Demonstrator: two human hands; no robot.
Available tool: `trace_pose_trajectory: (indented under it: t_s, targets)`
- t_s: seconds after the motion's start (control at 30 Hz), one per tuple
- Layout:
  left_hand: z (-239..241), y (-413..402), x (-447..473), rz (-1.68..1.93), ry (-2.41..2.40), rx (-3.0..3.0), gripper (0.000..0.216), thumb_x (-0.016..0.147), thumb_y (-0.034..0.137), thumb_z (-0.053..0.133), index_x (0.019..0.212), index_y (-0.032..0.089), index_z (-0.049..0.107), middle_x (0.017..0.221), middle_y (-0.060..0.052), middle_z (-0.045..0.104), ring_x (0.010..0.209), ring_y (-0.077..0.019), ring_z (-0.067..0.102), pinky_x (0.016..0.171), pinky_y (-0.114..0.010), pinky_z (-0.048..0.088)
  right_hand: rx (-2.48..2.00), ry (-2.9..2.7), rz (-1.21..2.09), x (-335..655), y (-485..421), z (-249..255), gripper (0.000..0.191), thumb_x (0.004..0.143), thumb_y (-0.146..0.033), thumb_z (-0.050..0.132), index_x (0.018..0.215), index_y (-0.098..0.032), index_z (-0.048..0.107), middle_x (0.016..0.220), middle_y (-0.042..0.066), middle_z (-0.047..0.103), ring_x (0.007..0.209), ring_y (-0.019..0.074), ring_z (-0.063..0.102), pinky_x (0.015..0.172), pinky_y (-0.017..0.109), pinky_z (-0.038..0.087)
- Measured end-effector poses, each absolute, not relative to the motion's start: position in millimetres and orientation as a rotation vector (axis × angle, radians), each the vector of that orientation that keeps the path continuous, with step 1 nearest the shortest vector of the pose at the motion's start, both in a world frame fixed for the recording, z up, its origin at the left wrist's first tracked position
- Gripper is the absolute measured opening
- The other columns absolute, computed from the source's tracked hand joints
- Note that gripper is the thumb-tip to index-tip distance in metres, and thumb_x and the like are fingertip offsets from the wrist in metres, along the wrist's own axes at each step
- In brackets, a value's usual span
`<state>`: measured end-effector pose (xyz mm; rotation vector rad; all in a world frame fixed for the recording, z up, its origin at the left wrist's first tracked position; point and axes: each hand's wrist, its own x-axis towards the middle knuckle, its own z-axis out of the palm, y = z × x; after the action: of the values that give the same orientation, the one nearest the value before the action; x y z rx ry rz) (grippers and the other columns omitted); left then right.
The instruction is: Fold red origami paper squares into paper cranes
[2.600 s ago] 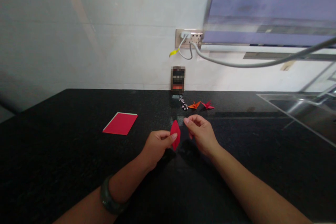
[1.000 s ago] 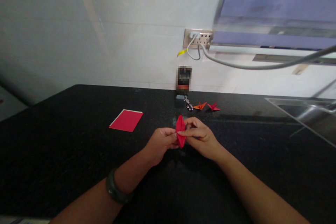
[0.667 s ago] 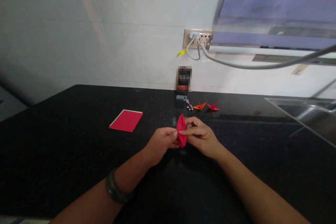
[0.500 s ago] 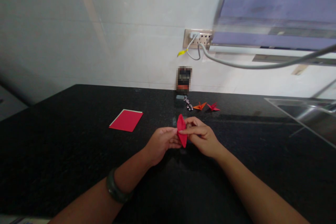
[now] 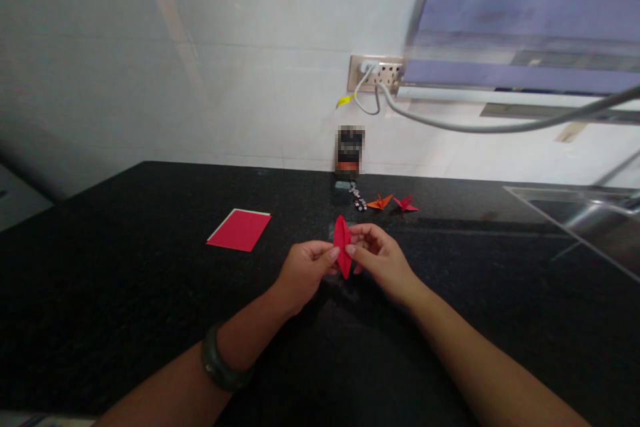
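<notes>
A narrow, diamond-shaped piece of folded red origami paper (image 5: 343, 240) is held between both hands above the dark counter. My left hand (image 5: 309, 272) pinches its left edge, the thumb on the near face. On the opposite edge, my right hand (image 5: 384, 259) grips it with the thumb pressed to the front and the fingers curled behind. The fingertips behind the paper are partly hidden. Beyond the hands, an orange paper crane (image 5: 380, 203) and a red paper crane (image 5: 406, 204) sit side by side.
A stack of red square paper (image 5: 240, 231) lies on the black counter (image 5: 125, 293) to the left. A blurred-out phone-like object (image 5: 350, 150) leans on the wall, with a patterned strap (image 5: 358, 200) before it. The sink (image 5: 595, 220) is at right; a cable (image 5: 470, 125) hangs from the socket.
The folded red paper has turned slightly and shifted a little left. My right thumb has moved from across the paper to its right edge, and my left thumb now presses its left side.
</notes>
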<state>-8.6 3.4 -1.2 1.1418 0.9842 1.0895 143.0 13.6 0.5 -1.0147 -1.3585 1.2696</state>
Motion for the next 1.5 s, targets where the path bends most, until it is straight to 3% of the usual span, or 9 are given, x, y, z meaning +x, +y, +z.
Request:
trace_pose_trajectory:
  t_s: [0.13,0.33,0.6,0.9,1.03,1.2,1.33,1.5]
  targets:
    - [0,3,-8,1.173,1.069,1.208,0.023,0.065,0.033,0.066,0.074,0.012,0.068,0.066,-0.003,0.067,0.06,-0.0133,0.058,0.061,-0.025,0.046,-1.102,-1.425,1.271,142,14,2,0.02,0.067,-0.033,0.065,0.072,-0.014,0.059,0.059,-0.003,0.055,0.046,0.0068,0.046,0.042,0.019,0.04]
    - [2,1,-7,1.197,1.058,1.222,0.018,0.061,0.029,0.069,0.07,0.013,0.066,0.063,-0.001,0.066,0.057,-0.0125,0.056,0.057,-0.022,0.042,-1.099,-1.421,1.263,142,13,2,0.02,0.065,-0.032,0.066,0.07,-0.015,0.058,0.057,-0.005,0.054,0.043,0.0054,0.044,0.04,0.019,0.04]
    - [-1,2,-11,1.171,1.149,1.375,0.026,0.063,0.033,0.067,0.051,0.012,0.058,0.044,0.005,0.05,0.044,-0.0062,0.039,0.044,-0.019,0.028,-1.023,-1.452,1.407,143,11,2,0.024,0.067,-0.037,0.066,0.069,-0.014,0.058,0.056,-0.003,0.056,0.042,0.0062,0.047,0.041,0.02,0.038]
    - [5,-3,-8,1.215,0.989,1.302,0.02,0.064,0.028,0.067,0.053,0.013,0.06,0.049,0.003,0.057,0.049,-0.008,0.049,0.051,-0.019,0.039,-0.92,-1.304,1.423,137,6,3,0.02,0.065,-0.032,0.068,0.061,-0.015,0.057,0.051,-0.003,0.056,0.04,0.0071,0.047,0.043,0.02,0.036]
    - [-6,3,-6,1.273,1.006,1.166,0.022,0.058,0.024,0.072,0.077,0.015,0.063,0.062,0.002,0.064,0.056,-0.01,0.057,0.056,-0.021,0.044,-1.083,-1.307,1.142,134,7,-2,0.019,0.07,-0.03,0.061,0.059,-0.016,0.053,0.047,-0.004,0.052,0.042,0.0086,0.046,0.045,0.022,0.037]
    - [-5,3,-4,1.252,1.017,1.155,0.027,0.062,0.025,0.07,0.086,0.013,0.066,0.078,-0.004,0.07,0.071,-0.0137,0.062,0.067,-0.023,0.047,-1.118,-1.573,0.559,138,7,-5,0.011,0.073,-0.023,0.057,0.063,-0.017,0.057,0.063,0.0,0.054,0.056,0.0112,0.05,0.051,0.023,0.04]
    - [-1,0,-5,1.169,0.843,1.192,0.026,0.067,0.025,0.066,0.09,0.013,0.067,0.086,-0.005,0.07,0.083,-0.0171,0.063,0.078,-0.027,0.046,-0.931,-1.774,0.494,137,2,-1,0.011,0.076,-0.017,0.054,0.082,-0.019,0.062,0.078,0.004,0.058,0.068,0.0134,0.055,0.058,0.025,0.046]
    - [-2,3,-9,1.183,0.889,1.182,0.018,0.07,0.025,0.063,0.08,0.011,0.067,0.075,-0.003,0.069,0.071,-0.0139,0.061,0.07,-0.025,0.047,-0.849,-1.826,0.564,134,3,-1,0.015,0.077,-0.015,0.051,0.085,-0.019,0.063,0.081,0.005,0.059,0.077,0.015,0.056,0.069,0.029,0.046]
